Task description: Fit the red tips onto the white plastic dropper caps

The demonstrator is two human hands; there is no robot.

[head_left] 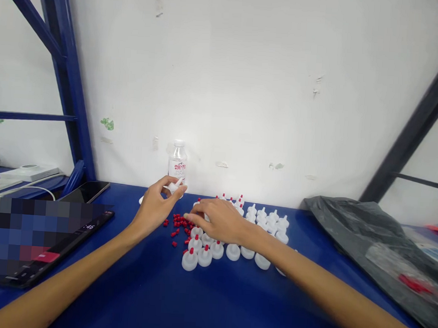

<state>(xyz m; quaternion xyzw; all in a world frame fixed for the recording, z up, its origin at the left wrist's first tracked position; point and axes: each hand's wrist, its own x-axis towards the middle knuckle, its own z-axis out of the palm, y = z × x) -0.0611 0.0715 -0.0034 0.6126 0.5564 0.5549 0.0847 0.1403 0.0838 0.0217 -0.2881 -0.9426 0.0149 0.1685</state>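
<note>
My left hand (155, 205) is raised a little over the blue table (209, 298), fingers closed on a white nozzle cap (173, 186). My right hand (218, 220) lies palm down, its fingertips pinched at the edge of a heap of small red caps (177, 224). Whether a red cap sits in that pinch I cannot make out. Around the right hand stand several white nozzle caps (265, 219), some with red tips (198, 252).
A small clear bottle (177, 165) stands against the white wall behind the hands. A dark tablet (55, 252) and a phone (85, 191) lie at the left. A grey plastic bag (371, 239) lies at the right. Blue shelf posts (68, 73) rise on the left.
</note>
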